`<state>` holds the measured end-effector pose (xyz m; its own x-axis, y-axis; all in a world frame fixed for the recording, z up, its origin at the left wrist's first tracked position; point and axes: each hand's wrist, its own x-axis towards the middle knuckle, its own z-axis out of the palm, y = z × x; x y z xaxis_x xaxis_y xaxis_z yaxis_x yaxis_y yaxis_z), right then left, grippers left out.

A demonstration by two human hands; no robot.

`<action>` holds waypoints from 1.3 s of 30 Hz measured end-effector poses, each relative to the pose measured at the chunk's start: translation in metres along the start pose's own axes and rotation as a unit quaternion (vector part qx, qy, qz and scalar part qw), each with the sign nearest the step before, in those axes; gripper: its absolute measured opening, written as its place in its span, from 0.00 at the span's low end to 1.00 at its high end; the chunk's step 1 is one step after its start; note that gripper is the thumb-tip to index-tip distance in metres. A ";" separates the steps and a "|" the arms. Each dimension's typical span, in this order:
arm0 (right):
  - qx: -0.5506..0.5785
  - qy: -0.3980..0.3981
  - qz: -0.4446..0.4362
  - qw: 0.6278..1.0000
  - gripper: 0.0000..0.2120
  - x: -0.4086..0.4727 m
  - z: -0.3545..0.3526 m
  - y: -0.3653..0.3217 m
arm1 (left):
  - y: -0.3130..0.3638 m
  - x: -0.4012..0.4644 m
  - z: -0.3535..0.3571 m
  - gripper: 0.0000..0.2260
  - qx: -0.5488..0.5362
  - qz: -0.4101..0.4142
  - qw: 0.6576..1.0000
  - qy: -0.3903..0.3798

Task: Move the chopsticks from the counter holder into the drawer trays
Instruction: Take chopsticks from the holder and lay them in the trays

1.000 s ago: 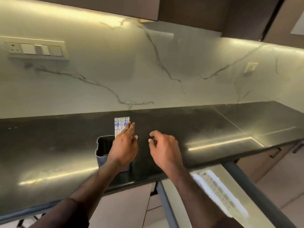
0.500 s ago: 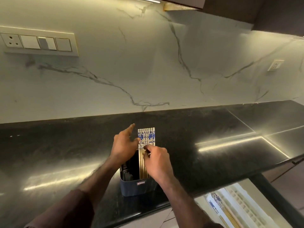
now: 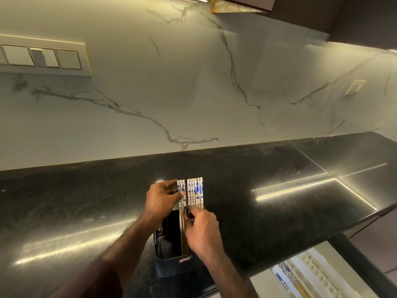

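Note:
Several chopsticks with blue-and-white patterned tops stand upright in a dark blue holder near the front of the black counter. My left hand pinches the leftmost chopsticks near their tops, set a little apart from the others. Lower down, my right hand pinches the shafts between the two groups. At the bottom right an open drawer shows a white tray with a few patterned chopsticks lying in it.
A marble backsplash rises behind the counter, with a switch panel at the upper left and a socket at the right. Dark upper cabinets hang overhead. The drawer's dark front edge juts out at the lower right.
The view tilted down and closer. Both hands went from hovering to holding the chopsticks, and the leftmost ones are now split off from the rest.

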<state>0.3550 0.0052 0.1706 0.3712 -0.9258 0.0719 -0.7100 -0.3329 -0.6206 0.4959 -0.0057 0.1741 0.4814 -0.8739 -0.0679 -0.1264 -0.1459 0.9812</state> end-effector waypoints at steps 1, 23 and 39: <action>0.003 -0.002 0.002 1.000 0.17 0.000 0.001 0.001 | 0.000 0.000 0.001 0.18 0.003 0.004 1.000 0.003; 0.254 -0.059 -0.028 0.965 0.10 -0.026 -0.079 0.015 | 0.147 -0.048 0.000 0.11 -0.137 0.162 0.976 -0.051; 0.326 -0.076 0.083 0.939 0.07 -0.237 -0.232 0.164 | 0.180 -0.256 0.173 0.09 -0.198 0.177 0.956 -0.127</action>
<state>0.0121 0.1281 0.2330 0.4036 -0.9026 -0.1496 -0.2661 0.0406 -0.9631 0.1999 0.1117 0.3373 0.2376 -0.9277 0.2881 0.1192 0.3222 0.9391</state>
